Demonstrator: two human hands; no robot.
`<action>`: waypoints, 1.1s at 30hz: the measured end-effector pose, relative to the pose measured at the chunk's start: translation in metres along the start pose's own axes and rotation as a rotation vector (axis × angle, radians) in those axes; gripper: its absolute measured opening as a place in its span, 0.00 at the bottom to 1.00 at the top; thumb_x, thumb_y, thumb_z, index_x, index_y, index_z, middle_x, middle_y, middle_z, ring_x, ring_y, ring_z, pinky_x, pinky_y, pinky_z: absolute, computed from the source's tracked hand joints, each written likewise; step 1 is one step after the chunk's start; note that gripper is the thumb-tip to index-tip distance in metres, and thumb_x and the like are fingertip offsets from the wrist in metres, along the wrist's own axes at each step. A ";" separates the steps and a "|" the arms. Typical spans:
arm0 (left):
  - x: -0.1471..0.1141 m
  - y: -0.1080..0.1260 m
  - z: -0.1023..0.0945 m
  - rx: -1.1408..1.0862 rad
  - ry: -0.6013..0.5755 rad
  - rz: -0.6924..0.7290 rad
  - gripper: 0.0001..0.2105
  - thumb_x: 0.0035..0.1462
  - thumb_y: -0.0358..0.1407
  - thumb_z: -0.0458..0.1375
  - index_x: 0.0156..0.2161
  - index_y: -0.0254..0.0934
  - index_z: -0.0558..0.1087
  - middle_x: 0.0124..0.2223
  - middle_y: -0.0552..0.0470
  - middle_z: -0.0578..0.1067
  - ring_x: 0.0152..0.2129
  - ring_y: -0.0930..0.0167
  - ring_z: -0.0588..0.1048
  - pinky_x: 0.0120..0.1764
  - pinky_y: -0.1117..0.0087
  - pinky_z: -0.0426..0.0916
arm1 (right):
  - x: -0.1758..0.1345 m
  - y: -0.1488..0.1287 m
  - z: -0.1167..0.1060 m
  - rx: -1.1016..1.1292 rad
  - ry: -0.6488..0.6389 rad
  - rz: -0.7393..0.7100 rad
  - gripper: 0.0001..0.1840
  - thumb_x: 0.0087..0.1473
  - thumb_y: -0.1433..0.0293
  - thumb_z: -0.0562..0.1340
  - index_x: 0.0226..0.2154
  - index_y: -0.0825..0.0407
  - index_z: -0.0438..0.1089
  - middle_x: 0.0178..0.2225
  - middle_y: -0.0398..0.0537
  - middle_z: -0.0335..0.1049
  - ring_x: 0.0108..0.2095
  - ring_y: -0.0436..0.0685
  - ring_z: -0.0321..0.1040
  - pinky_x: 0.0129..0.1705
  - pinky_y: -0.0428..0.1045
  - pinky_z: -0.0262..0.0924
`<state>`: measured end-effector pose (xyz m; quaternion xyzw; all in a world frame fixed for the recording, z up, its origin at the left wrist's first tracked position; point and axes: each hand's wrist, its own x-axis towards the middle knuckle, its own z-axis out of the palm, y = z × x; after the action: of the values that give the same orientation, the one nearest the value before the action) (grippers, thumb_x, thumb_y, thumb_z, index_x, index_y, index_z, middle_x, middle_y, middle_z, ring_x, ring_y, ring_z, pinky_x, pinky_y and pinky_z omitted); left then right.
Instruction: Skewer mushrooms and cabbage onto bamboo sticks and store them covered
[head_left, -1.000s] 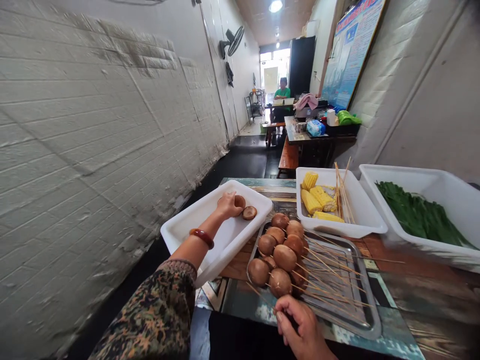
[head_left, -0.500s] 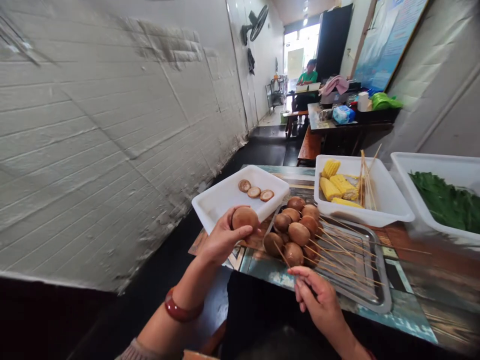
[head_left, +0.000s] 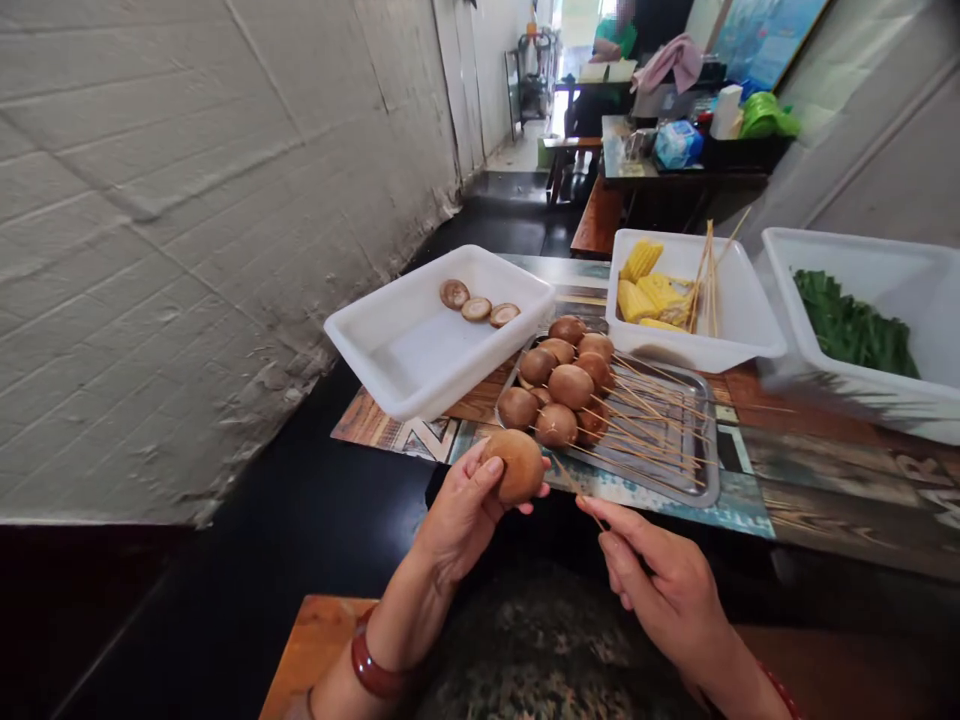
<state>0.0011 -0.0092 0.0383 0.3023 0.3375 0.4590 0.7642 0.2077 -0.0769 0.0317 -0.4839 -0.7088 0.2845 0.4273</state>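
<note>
My left hand [head_left: 466, 500] is closed around a brown mushroom cap [head_left: 516, 466], its rounded top facing up. Between the fingertips of my right hand [head_left: 660, 570] is a thin wooden skewer [head_left: 571, 478], its tip pointing at the cap's right side; whether it touches the cap I cannot tell. Just beyond my hands, a metal tray [head_left: 701, 490] bears several skewered mushroom caps [head_left: 570, 386], heaped at its left with the sticks pointing right. Three mushroom caps, one of them the pale-gilled cap [head_left: 476, 309], lie in the white tub [head_left: 375, 372] at the left.
Beyond the metal tray, another white tub [head_left: 739, 348] holds corn pieces [head_left: 660, 292] and upright skewers [head_left: 703, 285]. Green leaves [head_left: 855, 325] fill part of a tub [head_left: 930, 405] at the right. A person [head_left: 615, 40] sits at a far table. A wall [head_left: 187, 250] runs along the left.
My left hand has brought the mushroom cap nearer to me, away from the white tub. The skewer in my right hand is now closer to the cap. The view has tilted down.
</note>
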 end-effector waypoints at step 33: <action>0.002 -0.005 0.005 -0.170 0.142 0.029 0.16 0.62 0.36 0.56 0.53 0.37 0.63 0.44 0.41 0.79 0.35 0.64 0.80 0.44 0.60 0.73 | 0.003 0.004 0.025 0.026 -0.043 -0.146 0.31 0.59 0.82 0.54 0.62 0.48 0.62 0.54 0.49 0.74 0.51 0.52 0.74 0.53 0.45 0.69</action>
<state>0.0077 -0.0104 0.0369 0.2080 0.3463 0.5173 0.7545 0.1869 -0.0719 0.0176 -0.4192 -0.7475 0.2718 0.4378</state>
